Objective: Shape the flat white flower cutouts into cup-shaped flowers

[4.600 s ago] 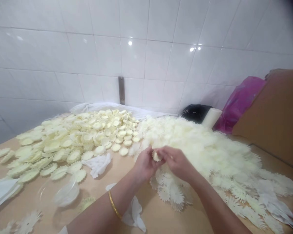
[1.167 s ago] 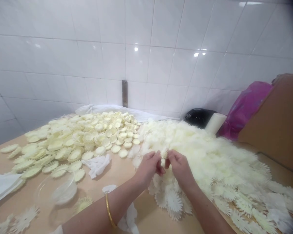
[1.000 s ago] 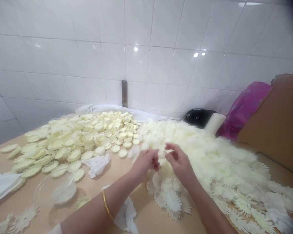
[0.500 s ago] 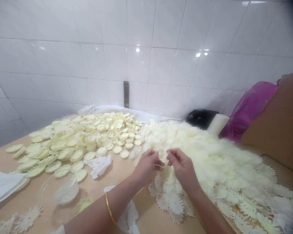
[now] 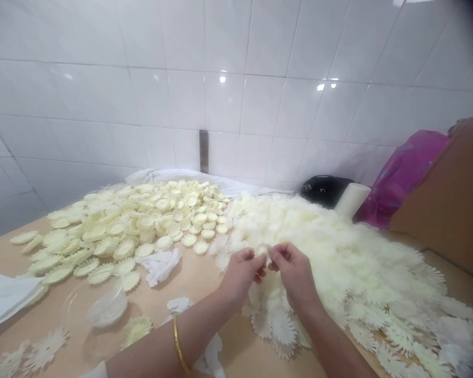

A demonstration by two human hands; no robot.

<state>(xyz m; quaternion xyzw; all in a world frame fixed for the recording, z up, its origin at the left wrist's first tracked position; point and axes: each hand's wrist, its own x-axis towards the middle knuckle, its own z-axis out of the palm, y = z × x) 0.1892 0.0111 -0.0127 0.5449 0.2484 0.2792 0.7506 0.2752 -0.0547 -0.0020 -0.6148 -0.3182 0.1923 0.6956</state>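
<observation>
Pinching, left hand (image 5: 240, 273) facing right hand (image 5: 295, 272)

Fingertips of the left hand (image 5: 240, 273) and right hand (image 5: 297, 273), apart a second ago, now close in on a small pale scalloped piece (image 5: 262, 251) at centre frame; the left forearm (image 5: 205, 317) sits lower, baring more of a yellowish toothed disc (image 5: 137, 329) at lower left and of crumpled white tissue (image 5: 180, 303); a purple bag (image 5: 405, 176), upper right, stands farther right than in the earliest view.

Cream petal piece (image 5: 262, 250), magenta bag (image 5: 407, 170)
</observation>
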